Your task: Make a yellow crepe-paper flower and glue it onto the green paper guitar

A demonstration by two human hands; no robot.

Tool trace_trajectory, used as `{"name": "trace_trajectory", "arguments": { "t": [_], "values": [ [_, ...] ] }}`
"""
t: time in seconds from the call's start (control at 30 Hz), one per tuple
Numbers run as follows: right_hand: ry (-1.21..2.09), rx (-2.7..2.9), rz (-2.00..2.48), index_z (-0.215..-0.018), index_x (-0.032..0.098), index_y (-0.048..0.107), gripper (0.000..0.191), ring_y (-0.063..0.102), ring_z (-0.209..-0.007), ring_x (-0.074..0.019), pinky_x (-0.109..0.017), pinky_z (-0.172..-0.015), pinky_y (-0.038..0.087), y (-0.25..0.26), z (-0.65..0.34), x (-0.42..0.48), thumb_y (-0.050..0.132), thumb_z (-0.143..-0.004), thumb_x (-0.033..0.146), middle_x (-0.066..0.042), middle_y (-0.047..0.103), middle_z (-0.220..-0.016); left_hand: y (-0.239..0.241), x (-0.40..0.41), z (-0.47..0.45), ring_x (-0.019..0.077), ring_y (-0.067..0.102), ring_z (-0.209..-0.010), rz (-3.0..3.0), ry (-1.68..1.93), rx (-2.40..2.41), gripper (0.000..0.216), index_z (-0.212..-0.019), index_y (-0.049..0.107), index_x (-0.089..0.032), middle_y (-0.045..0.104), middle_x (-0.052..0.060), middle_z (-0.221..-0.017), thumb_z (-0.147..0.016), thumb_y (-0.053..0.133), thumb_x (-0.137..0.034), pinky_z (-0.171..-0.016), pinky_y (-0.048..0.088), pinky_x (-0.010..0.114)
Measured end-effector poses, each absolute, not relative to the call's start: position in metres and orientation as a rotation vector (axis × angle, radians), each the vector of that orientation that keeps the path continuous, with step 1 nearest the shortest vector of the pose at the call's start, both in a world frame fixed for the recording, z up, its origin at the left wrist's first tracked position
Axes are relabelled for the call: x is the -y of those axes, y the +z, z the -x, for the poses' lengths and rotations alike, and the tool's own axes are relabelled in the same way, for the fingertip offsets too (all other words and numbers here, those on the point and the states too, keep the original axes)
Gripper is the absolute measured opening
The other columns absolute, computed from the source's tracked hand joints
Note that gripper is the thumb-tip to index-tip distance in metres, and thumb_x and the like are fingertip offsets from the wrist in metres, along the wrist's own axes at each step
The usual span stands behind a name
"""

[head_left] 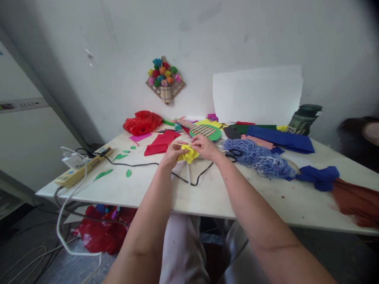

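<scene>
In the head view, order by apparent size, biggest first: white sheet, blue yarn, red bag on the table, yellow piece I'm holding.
1. White sheet
2. Blue yarn
3. Red bag
4. Yellow piece

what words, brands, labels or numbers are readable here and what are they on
No text is readable for certain.
Dark green cylindrical bottle: pale printed patch, too blurred to read.
Long yellow plastic power strip: small markings, too small to read.
Tall white appliance with a grey control band: small lit display and marks, too blurred to read.
</scene>
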State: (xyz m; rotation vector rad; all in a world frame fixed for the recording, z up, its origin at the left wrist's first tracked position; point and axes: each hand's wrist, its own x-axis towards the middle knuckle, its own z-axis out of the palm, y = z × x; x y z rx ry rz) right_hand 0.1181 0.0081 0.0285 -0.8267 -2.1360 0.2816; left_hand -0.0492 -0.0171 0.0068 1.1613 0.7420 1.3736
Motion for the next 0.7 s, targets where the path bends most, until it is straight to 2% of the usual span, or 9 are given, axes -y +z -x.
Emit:
{"name": "trace_trajectory", "arguments": {
  "t": [0.23,0.37,0.53,0.7],
  "values": [
    [0.198,2.185,0.807,-0.08,0.019,0.074,0.018,0.058,-0.086,-0.0155,-0.031,-0.078,0.047,0.026,-0.118,-0.012,0.058,-0.079,0.011,-0.006,0.062,-0.097,0.009,0.019,0.048,0.0171,0.065,-0.061,-1.165,1.388,-0.761,0.042,-0.078,0.061,-0.016,0.068,0.001,-0.067,-0.042,0.081,-0.015,-0.057,0.047,0.026],
    [0.077,2.213,0.879,-0.084,0.018,0.074,0.019,0.059,-0.096,-0.0181,-0.031,-0.082,0.047,0.031,-0.118,-0.003,0.057,-0.08,0.013,-0.008,0.062,-0.109,0.009,0.019,0.048,0.0183,0.066,-0.064,-1.144,1.405,-0.767,0.042,-0.08,0.063,-0.015,0.069,0.002,-0.068,-0.041,0.08,-0.016,-0.059,0.048,0.028],
    [-0.119,2.273,1.001,-0.085,0.022,0.074,0.023,0.059,-0.096,-0.0181,-0.027,-0.071,0.046,0.042,-0.116,0.016,0.051,-0.084,0.017,-0.004,0.057,-0.126,0.007,0.015,0.048,0.021,0.066,-0.066,-1.074,1.407,-0.796,0.043,-0.08,0.065,-0.013,0.069,0.003,-0.066,-0.04,0.081,-0.017,-0.061,0.049,0.029],
    [-0.267,2.313,0.972,-0.092,0.022,0.072,0.025,0.06,-0.085,-0.0162,-0.024,-0.061,0.041,0.044,-0.111,0.025,0.048,-0.086,0.019,-0.003,0.057,-0.129,0.005,0.013,0.049,0.0208,0.067,-0.068,-1.011,1.398,-0.785,0.041,-0.078,0.066,-0.013,0.069,0.004,-0.065,-0.039,0.079,-0.016,-0.061,0.049,0.029]
  ]
}}
